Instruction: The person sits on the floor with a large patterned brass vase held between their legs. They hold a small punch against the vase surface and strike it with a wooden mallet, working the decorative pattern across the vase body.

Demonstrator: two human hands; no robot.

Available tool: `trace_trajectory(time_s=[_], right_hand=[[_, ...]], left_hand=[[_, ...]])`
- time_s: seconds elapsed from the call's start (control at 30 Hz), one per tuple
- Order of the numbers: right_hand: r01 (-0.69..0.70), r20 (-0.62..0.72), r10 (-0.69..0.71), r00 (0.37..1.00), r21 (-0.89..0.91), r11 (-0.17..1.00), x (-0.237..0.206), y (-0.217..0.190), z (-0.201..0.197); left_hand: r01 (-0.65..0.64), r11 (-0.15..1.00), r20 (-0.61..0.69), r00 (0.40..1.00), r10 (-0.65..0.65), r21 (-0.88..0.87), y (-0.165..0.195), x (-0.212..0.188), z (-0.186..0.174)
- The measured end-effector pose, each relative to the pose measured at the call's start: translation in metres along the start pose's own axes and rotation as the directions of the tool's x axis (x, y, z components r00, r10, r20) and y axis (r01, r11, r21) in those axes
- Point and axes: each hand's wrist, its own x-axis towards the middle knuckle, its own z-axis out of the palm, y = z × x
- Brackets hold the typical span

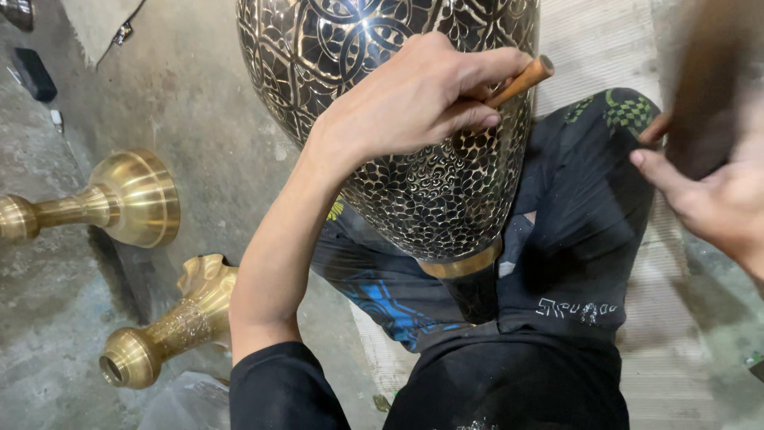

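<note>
A large brass vase with a black engraved pattern lies across my lap, its narrow end toward me. My left hand rests on the vase's side and pinches a thin copper-coloured chisel, its tip hidden under my fingers against the metal. My right hand is raised at the right edge, closed around a blurred dark wooden mallet. The mallet hangs above and to the right of the chisel, apart from it.
Two plain brass vase parts lie on the concrete floor at left: a flared base and a ruffled neck piece. A dark block sits at the far left. A pale woven mat lies under my legs.
</note>
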Motion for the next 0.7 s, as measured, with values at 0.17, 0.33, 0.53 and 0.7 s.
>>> trace_trajectory(time_s=[0.17,0.33,0.53,0.7], right_hand=[[0.000,0.007,0.001,1.000,-0.105,0.994,0.002,-0.003,-0.001],[-0.005,0.053,0.018,0.998,-0.245,0.969,0.010,-0.017,0.001],[0.032,0.029,-0.029,0.999,-0.123,0.992,0.008,-0.014,0.005],[-0.093,-0.076,0.118,0.990,0.272,0.958,-0.006,0.027,0.006]], left_hand=[[0.024,1.000,-0.003,1.000,-0.024,0.008,-0.002,-0.002,0.002],[0.003,1.000,-0.078,0.997,-0.004,-0.021,-0.009,-0.005,0.008],[0.040,0.999,-0.105,0.994,-0.041,-0.005,-0.011,-0.006,0.011],[0.015,1.000,-0.084,0.996,-0.014,0.013,-0.009,-0.002,0.010]])
